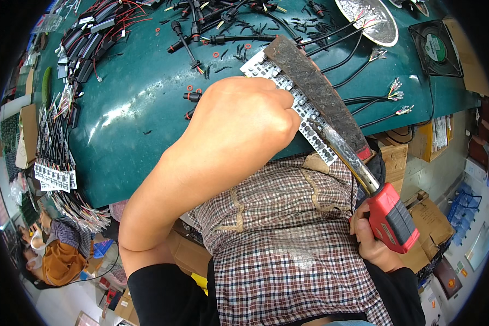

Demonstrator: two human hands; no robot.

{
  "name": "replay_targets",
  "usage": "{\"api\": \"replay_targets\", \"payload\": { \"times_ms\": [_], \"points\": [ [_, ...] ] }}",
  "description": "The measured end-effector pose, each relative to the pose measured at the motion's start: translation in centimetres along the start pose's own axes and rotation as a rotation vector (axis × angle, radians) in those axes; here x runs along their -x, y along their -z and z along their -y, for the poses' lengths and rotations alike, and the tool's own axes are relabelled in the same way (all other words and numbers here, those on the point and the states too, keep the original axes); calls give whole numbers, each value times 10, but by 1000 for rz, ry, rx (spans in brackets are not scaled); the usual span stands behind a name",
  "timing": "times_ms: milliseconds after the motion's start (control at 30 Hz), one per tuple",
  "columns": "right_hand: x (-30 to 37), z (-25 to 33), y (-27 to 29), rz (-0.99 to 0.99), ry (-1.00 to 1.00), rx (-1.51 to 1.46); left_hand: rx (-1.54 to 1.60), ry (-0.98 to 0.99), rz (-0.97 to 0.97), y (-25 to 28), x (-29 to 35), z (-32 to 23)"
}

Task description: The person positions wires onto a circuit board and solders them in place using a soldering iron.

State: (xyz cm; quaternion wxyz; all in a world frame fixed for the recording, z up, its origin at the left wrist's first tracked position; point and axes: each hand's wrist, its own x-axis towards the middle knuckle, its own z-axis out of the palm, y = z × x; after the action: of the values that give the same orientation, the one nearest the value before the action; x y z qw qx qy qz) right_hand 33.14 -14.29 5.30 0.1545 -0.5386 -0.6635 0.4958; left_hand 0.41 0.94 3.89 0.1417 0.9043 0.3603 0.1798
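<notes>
My left hand [250, 117] is closed, knuckles up, over a long white circuit board strip [308, 113] lined with small parts. Its fingertips are turned under, so what they grip is hidden. Along the strip lies a worn dark bar [317, 87] with a red end. My right hand [372, 242] is wrapped round the red and black handle of a soldering iron [393, 220]. The iron's metal shaft [353, 160] slants up and left, its tip at the strip, close to my left fingers; whether it touches cannot be told.
Black cables with stripped ends [393, 93] stick out beyond the bar. A metal dish [372, 24] and a black fan [434, 49] stand at the far right. Wired dark modules [89, 46], finished-looking boards [54, 176] and connectors [193, 96] lie on the green table [130, 138]. Another person [65, 255] sits at left.
</notes>
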Motion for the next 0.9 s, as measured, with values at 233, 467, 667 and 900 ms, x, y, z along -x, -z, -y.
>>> {"api": "replay_targets", "payload": {
  "times_ms": [233, 467, 667, 900],
  "points": [
    [7, 3, 0, -56, -201, -84, -10, 0, 6, 0, 0, 0],
    [-3, 15, 4, -40, -205, -104, -8, -4, 6, 1, -1, 0],
    [-8, 18, 4, -75, -198, -157, -10, -1, 17, 0, -1, 0],
    [-10, 21, 4, -86, -189, -214, -14, -1, 12, 0, -1, 0]
  ]
}}
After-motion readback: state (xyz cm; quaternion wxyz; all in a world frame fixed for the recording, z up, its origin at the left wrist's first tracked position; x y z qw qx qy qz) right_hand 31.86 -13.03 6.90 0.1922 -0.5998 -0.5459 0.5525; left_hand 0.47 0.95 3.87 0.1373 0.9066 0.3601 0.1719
